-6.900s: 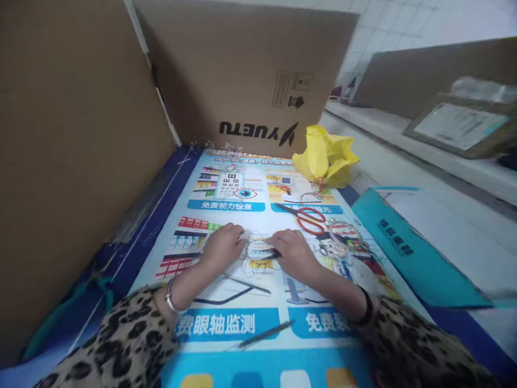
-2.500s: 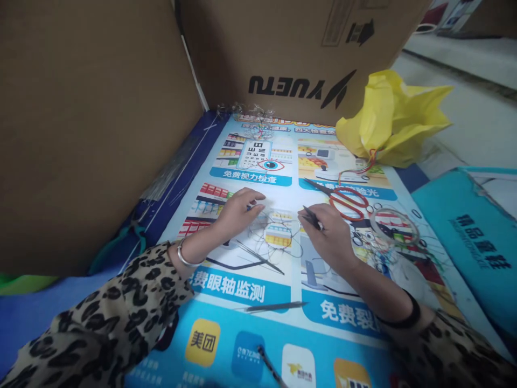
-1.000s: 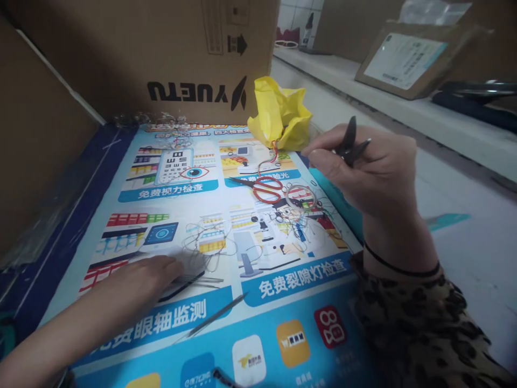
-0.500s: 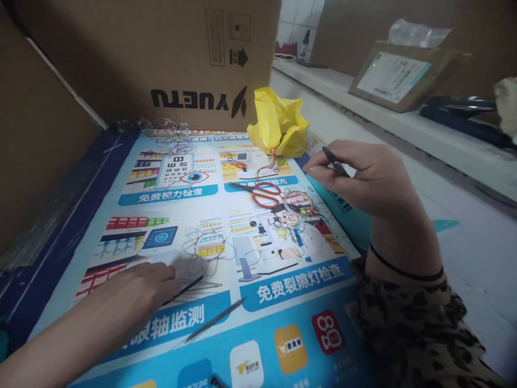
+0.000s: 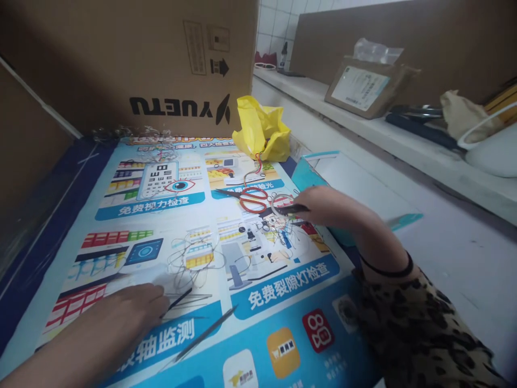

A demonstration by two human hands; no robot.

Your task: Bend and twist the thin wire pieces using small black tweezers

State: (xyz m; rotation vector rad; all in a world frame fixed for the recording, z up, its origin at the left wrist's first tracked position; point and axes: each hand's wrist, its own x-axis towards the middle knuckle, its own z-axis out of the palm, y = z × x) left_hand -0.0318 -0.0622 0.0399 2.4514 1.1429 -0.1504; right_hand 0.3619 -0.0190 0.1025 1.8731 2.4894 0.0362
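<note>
My left hand (image 5: 121, 318) rests flat on the printed poster mat (image 5: 133, 215), fingers pressing down thin wire strands (image 5: 189, 258) and a dark thin rod (image 5: 180, 298). My right hand (image 5: 323, 207) is low over the mat's right side, fingers closed on small dark pliers (image 5: 291, 209) whose tip points at a clear ring (image 5: 281, 203) and a scatter of small wire pieces (image 5: 283, 231). Red-handled scissors (image 5: 246, 196) lie just left of that hand.
A long thin metal rod (image 5: 202, 337) lies on the mat near me. A yellow plastic bag (image 5: 260, 129) sits against a big cardboard box (image 5: 133, 59). A teal folder (image 5: 355, 188) lies to the right. A ledge (image 5: 404, 140) holds a parcel and a white bowl.
My right hand came down from mid-air with the pliers to the ring and wire bits by the scissors. The left hand stayed pressing on the wire. The view shifted right.
</note>
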